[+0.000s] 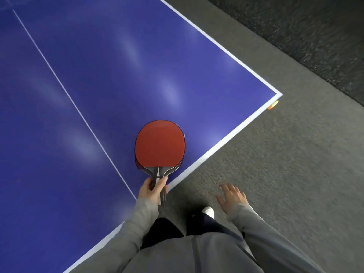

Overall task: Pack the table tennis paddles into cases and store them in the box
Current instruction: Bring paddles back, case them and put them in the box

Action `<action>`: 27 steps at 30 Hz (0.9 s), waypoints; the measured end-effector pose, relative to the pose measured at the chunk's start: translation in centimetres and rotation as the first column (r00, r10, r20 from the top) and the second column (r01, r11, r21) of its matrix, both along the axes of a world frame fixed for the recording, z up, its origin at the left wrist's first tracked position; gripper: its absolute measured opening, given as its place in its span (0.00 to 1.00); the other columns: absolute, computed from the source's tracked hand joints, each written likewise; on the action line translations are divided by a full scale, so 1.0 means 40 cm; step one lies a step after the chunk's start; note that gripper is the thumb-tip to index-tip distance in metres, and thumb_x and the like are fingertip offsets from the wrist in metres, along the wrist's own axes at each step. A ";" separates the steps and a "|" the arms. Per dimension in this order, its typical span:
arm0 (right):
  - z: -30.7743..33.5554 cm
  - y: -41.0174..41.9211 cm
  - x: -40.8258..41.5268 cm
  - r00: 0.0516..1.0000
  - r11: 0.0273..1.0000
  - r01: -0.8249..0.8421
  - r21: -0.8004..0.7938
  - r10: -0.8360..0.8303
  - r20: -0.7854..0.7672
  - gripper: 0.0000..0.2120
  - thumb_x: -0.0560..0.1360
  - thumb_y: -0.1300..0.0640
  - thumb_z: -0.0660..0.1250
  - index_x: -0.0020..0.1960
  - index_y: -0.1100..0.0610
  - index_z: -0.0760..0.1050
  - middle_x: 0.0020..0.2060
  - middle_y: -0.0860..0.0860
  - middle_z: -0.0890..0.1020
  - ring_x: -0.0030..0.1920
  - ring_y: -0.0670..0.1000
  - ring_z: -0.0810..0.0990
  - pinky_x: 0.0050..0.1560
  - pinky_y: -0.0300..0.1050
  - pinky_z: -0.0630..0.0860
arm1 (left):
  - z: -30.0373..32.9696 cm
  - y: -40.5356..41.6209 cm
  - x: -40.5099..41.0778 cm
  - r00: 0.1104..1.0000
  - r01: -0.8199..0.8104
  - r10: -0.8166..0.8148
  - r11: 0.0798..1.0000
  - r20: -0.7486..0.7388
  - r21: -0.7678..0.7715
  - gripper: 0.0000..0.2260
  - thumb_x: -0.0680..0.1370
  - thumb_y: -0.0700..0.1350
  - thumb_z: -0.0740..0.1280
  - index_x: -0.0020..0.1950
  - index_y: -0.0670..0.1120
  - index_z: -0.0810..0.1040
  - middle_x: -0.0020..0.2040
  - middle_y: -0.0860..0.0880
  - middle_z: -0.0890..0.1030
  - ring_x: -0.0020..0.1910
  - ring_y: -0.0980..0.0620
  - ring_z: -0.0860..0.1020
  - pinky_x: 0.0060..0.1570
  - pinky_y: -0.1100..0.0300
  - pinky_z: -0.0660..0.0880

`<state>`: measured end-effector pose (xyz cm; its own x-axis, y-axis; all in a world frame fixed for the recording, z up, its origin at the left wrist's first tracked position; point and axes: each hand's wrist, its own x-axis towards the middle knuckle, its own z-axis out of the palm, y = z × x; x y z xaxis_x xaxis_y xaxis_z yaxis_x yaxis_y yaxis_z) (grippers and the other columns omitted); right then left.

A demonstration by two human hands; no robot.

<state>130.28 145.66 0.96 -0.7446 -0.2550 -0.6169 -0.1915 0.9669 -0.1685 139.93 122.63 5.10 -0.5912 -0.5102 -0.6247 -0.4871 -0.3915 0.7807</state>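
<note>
My left hand (150,191) grips the dark handles of two stacked table tennis paddles (160,143). The top one shows its red rubber face, and the edge of the lower one peeks out beneath it. The blades hang over the blue table (98,75) near its front edge. Off the table, my right hand (232,196) hovers over the grey floor with its fingers spread and holds nothing. No case or box is in view.
The table's white-lined corner (280,94) lies to the right. An orange ball (273,105) sits just below that corner. Grey carpet (275,174) covers the floor, and my white shoe (208,210) shows by the table edge.
</note>
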 end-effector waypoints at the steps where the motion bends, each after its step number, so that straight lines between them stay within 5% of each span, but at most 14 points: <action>1: -0.004 0.055 -0.020 0.999 1.000 0.018 0.016 -0.019 0.033 0.23 0.79 0.44 0.55 0.72 0.49 0.61 0.70 0.48 0.66 0.72 0.51 0.63 0.69 0.49 0.60 | 0.005 0.047 -0.035 1.000 0.012 -0.012 1.000 -0.004 0.005 0.09 0.74 0.47 0.72 0.44 0.43 0.76 0.35 0.46 0.79 0.34 0.50 0.78 0.37 0.57 0.74; 12: -0.022 0.561 -0.152 0.914 0.925 0.355 0.136 -0.374 0.159 0.22 0.79 0.43 0.54 0.70 0.49 0.65 0.68 0.51 0.71 0.69 0.53 0.68 0.67 0.48 0.65 | 0.036 0.450 -0.353 0.963 0.268 -0.268 0.963 -0.020 0.005 0.04 0.75 0.42 0.69 0.47 0.43 0.77 0.34 0.45 0.77 0.33 0.49 0.75 0.29 0.64 0.74; 20: -0.038 0.700 -0.244 0.829 0.847 0.514 0.136 -0.531 0.176 0.21 0.79 0.42 0.55 0.68 0.48 0.66 0.65 0.50 0.75 0.67 0.53 0.72 0.64 0.46 0.68 | 0.003 0.597 -0.580 0.903 0.430 -0.430 0.903 -0.007 -0.018 0.08 0.71 0.47 0.73 0.42 0.45 0.78 0.30 0.49 0.79 0.31 0.50 0.77 0.33 0.60 0.73; 27: -0.039 0.771 -0.566 0.814 0.829 0.539 0.148 -0.558 0.160 0.21 0.79 0.43 0.55 0.69 0.49 0.66 0.65 0.51 0.74 0.67 0.53 0.71 0.65 0.46 0.67 | -0.017 0.689 -0.903 0.895 0.445 -0.444 0.895 -0.034 0.025 0.12 0.65 0.51 0.71 0.43 0.45 0.78 0.29 0.48 0.79 0.29 0.51 0.76 0.34 0.60 0.72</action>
<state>107.63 176.51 -0.62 -0.6106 0.2251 -0.7592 0.4020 0.9142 -0.0522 103.79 150.20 4.41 -0.7686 -0.1707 -0.6166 -0.5951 -0.1631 0.7869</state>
